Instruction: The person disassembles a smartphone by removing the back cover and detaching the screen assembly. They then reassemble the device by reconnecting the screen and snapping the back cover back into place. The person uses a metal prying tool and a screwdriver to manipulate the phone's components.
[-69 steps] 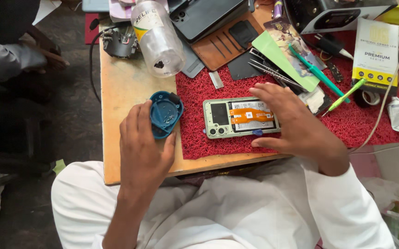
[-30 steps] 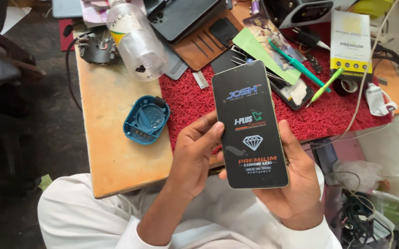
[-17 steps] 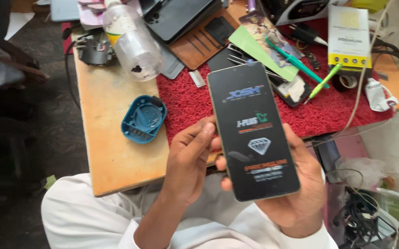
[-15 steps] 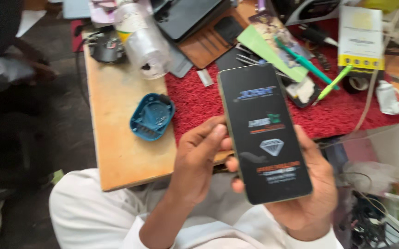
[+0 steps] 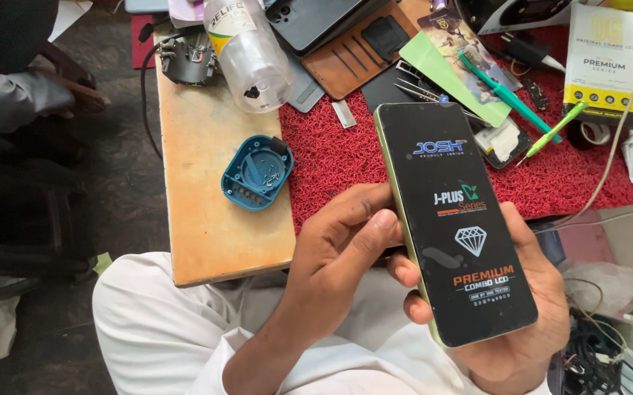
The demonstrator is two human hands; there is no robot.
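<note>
**Covered, cropped and too small to tell**

The phone (image 5: 454,219) in the lower right of the frame covers most of the right hand (image 5: 510,322): only fingertips at its left edge and the palm's outer rim show — the grip behind cannot be seen. The left hand (image 5: 338,260) has its thumb pressed at the phone's edge, the contact point hidden. Along the top edge, the clear plastic bottle (image 5: 247,51), the dark phone in a brown wallet case (image 5: 346,36) and the white box (image 5: 603,55) are cut off. At the upper left, a seated person's grey sleeve (image 5: 9,95) runs out of frame. The tangled cables (image 5: 594,358) at the lower right are too jumbled to separate.
</note>
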